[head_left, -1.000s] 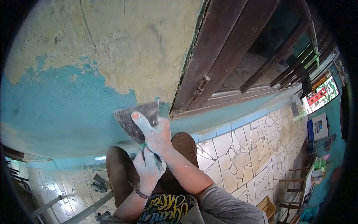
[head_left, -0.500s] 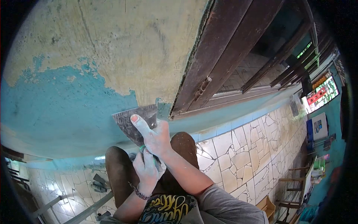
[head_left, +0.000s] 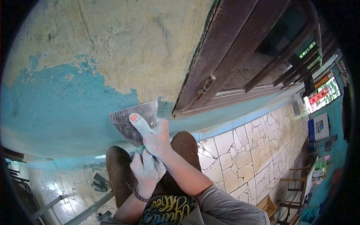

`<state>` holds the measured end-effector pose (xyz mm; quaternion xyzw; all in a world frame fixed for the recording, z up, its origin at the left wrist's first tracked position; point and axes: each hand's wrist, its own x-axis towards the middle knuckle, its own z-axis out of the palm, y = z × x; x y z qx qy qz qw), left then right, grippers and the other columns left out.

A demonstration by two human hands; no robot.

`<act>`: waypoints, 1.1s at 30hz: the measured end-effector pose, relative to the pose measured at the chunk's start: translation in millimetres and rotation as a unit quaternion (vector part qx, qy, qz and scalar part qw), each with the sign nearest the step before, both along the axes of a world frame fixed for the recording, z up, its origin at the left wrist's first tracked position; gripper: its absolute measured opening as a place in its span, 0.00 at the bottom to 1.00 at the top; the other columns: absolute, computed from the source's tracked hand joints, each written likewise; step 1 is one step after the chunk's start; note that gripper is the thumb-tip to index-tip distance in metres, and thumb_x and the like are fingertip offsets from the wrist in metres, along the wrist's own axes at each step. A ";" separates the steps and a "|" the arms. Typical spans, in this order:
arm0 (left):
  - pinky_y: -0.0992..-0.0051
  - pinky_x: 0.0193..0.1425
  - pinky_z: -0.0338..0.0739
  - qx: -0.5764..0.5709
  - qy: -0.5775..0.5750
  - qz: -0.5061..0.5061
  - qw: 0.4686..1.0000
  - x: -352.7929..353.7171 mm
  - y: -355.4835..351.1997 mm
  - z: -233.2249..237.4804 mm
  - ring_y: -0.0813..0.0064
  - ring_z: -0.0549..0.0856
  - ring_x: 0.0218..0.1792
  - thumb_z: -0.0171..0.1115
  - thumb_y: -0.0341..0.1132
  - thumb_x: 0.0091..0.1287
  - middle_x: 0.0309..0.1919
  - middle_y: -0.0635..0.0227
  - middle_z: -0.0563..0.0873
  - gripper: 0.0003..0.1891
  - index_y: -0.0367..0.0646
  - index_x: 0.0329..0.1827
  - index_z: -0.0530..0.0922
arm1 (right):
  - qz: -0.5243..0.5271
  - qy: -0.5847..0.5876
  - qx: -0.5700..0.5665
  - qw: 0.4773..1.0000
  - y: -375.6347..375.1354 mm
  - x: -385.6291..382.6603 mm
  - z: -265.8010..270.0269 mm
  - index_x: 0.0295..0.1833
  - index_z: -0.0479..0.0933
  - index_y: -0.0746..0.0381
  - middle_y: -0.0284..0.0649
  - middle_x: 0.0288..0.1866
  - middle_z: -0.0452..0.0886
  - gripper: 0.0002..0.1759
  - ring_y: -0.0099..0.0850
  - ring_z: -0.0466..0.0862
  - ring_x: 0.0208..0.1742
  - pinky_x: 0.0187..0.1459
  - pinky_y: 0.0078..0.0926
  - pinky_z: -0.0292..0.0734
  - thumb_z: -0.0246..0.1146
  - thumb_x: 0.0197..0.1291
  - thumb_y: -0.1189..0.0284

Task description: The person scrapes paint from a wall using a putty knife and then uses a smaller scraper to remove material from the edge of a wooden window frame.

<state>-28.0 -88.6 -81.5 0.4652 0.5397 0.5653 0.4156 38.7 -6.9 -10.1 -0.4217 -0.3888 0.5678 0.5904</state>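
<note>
Seen from above, l. to r.: teal paint [head_left: 56, 108] covers the lower part of a wall, ragged-edged where it meets bare yellowish plaster [head_left: 123, 41] above. At centre, a wide-bladed scraper [head_left: 131, 118] lies with its blade flat against the wall, its top edge right at the paint/plaster border, just beside the foot of a dark wooden door frame [head_left: 225, 48].

Both hands are dusted white. The left hand [head_left: 144, 170], bracelet [head_left: 135, 193] at the wrist, is curled around the low end of the tool's green handle [head_left: 139, 149]. The right hand [head_left: 155, 137] is closed over the handle just above it, index finger stretched out and pressed onto the blade. Beneath the hands: the person's knees in brown trousers [head_left: 120, 168].

R. of centre, a rusty hinge [head_left: 206, 86] sits on the door frame. A floor [head_left: 240, 153] of pale broken-stone tiles runs off toward wooden furniture [head_left: 296, 187] at far r., too small to make out in detail.
</note>
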 end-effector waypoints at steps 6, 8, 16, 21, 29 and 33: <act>0.66 0.35 0.73 -0.027 0.003 0.026 0.999 1.2 -0.6 10.3 0.62 0.81 0.29 0.54 0.36 0.73 0.29 0.54 0.85 0.13 0.33 0.41 0.79 | 0.011 0.022 -0.005 1.000 -1.3 0.3 2.2 0.42 0.82 0.68 0.30 0.35 0.82 0.18 0.17 0.75 0.35 0.37 0.19 0.72 0.69 0.63 0.60; 0.64 0.36 0.73 -0.019 0.030 0.025 0.999 0.1 -1.3 6.4 0.59 0.81 0.30 0.54 0.36 0.73 0.30 0.52 0.85 0.13 0.33 0.42 0.80 | 0.011 0.010 -0.018 1.000 -2.7 3.2 5.2 0.42 0.82 0.68 0.32 0.36 0.83 0.20 0.18 0.76 0.37 0.41 0.21 0.74 0.70 0.62 0.58; 0.81 0.14 0.63 0.032 0.052 -0.003 0.998 0.7 0.4 -6.9 0.84 0.72 0.12 0.45 0.38 0.79 0.20 0.71 0.77 0.16 0.32 0.46 0.74 | -0.008 0.020 -0.005 1.000 -3.1 1.1 2.3 0.41 0.82 0.68 0.31 0.34 0.83 0.20 0.17 0.75 0.35 0.39 0.20 0.73 0.69 0.62 0.58; 0.82 0.15 0.64 0.094 0.070 0.011 0.993 3.4 9.2 2.0 0.84 0.71 0.12 0.46 0.38 0.78 0.21 0.71 0.76 0.15 0.33 0.45 0.75 | -0.005 -0.026 -0.004 1.000 -1.1 7.6 3.9 0.40 0.82 0.68 0.30 0.33 0.82 0.20 0.17 0.74 0.35 0.37 0.21 0.72 0.69 0.62 0.58; 0.70 0.29 0.71 -0.015 -0.001 0.026 1.000 6.1 3.6 14.6 0.76 0.77 0.23 0.53 0.37 0.74 0.23 0.58 0.82 0.15 0.31 0.39 0.79 | 0.011 -0.028 -0.002 1.000 -0.4 9.4 10.4 0.41 0.82 0.68 0.30 0.33 0.82 0.20 0.17 0.75 0.35 0.39 0.20 0.73 0.69 0.62 0.59; 0.71 0.29 0.70 0.000 -0.008 0.030 1.000 7.0 3.5 13.1 0.79 0.76 0.24 0.52 0.37 0.74 0.23 0.59 0.82 0.15 0.31 0.38 0.79 | -0.011 0.000 0.014 1.000 1.7 4.0 0.5 0.43 0.82 0.68 0.31 0.36 0.82 0.19 0.17 0.75 0.37 0.39 0.19 0.73 0.69 0.63 0.60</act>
